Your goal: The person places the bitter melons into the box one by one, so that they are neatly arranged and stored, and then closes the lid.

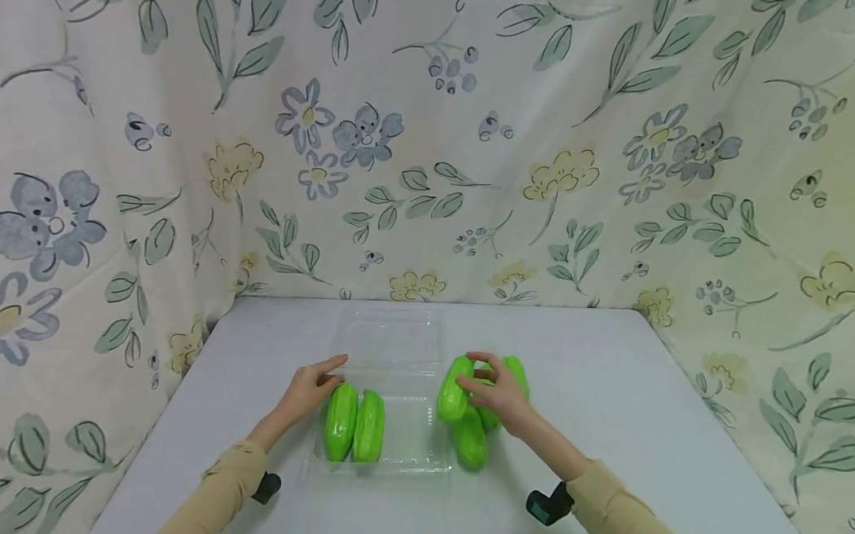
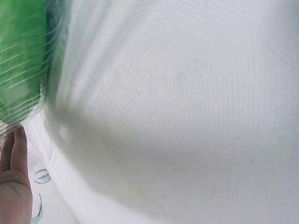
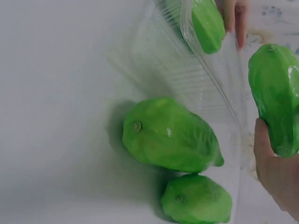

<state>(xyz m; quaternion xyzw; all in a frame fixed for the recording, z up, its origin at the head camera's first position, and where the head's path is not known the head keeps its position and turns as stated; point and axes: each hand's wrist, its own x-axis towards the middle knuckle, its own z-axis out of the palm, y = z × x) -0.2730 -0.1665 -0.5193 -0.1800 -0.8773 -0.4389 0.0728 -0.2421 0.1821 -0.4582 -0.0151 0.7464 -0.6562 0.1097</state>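
Loading step, I'd judge. My right grip (image 1: 500, 398) is curled round one fruit (image 1: 452, 395), raised by the right rim of the box (image 1: 412, 429); left grip (image 1: 310, 389) is at the far left corner, fingers straight, seemingly touching, no fruit held. Two packed fruit (image 1: 369, 428) sit at left inside, right side free. Next calls for a short shift left over the rim, then lowering. Loose fruit (image 1: 471, 443) crowd just right. Lid (image 1: 391, 338) open, far side. Surface (image 1: 623, 426) has room at right.

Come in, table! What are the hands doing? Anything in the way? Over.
Right hand holding green vegetable. Left hand at edge of clear tray. Two vegetables inside tray. Nothing visibly in the way.
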